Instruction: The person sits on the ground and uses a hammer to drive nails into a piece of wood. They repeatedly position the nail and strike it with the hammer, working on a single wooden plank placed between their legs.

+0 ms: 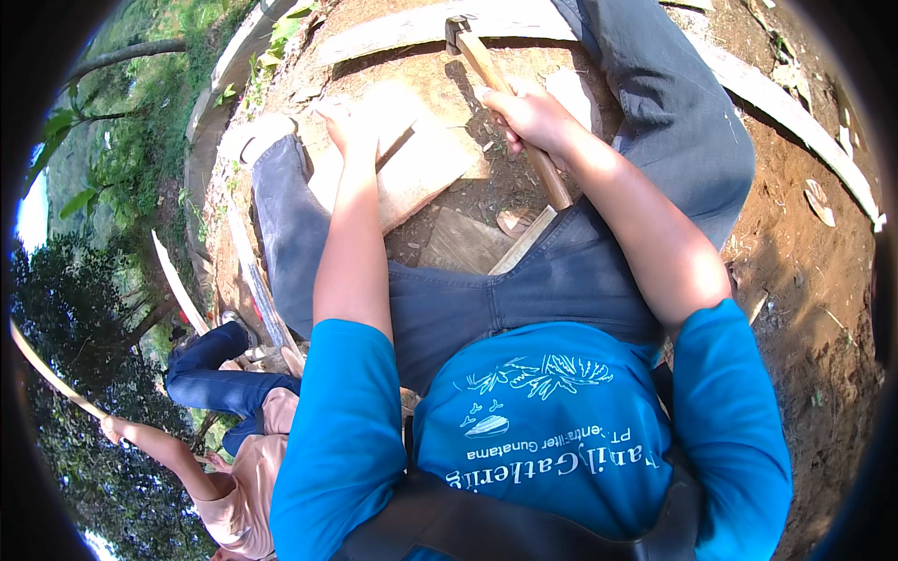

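Observation:
My right hand (538, 120) is wrapped round the wooden handle of a hammer (486, 67). Its dark metal head points away from me, above a pale plank, and the handle's lower end comes back near my lap. At the left, my left hand (348, 126) is closed at the side of a pale wooden block (398, 110), and strong glare blurs its fingers. Under the block lies a larger wooden slab (432, 173), between my legs. A flat wooden piece (458, 241) and a narrow strip (524, 240) are close to my lap.
A long pale plank (402, 35) crosses the far side, and another board (786, 107) curves along the right over brown soil. On the left, a person in a pink shirt (248, 496) holds a long thin strip (56, 379). Greenery lies beyond.

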The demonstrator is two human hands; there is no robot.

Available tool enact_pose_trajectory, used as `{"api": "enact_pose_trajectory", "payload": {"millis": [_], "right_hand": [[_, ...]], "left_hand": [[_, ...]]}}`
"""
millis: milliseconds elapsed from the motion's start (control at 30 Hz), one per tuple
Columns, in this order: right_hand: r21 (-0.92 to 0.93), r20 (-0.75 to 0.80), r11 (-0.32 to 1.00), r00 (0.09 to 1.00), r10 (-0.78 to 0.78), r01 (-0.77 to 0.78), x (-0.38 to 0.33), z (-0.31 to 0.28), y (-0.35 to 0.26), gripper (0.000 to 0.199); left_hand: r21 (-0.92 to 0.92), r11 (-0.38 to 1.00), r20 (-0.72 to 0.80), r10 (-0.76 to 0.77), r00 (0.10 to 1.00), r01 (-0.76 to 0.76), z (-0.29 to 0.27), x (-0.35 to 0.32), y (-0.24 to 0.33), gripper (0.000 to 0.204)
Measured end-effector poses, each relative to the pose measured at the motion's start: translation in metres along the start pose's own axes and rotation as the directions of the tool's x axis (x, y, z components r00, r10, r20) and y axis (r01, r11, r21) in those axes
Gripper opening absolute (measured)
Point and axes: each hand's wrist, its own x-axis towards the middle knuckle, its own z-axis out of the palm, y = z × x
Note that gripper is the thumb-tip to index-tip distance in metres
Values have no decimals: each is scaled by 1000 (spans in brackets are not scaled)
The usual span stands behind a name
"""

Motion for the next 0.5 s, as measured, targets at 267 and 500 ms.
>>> {"api": "enact_pose_trajectory", "payload": {"millis": [267,500], "right_hand": [[33,28,999,999,-41,40,-5,8,2,24],[-16,24,1000,1000,21,-20,-3,14,10,21]], "left_hand": [[224,849,-26,496,868,-478,-1,2,-36,18],[-310,951,207,71,976,-3,2,-45,1,20]]}}
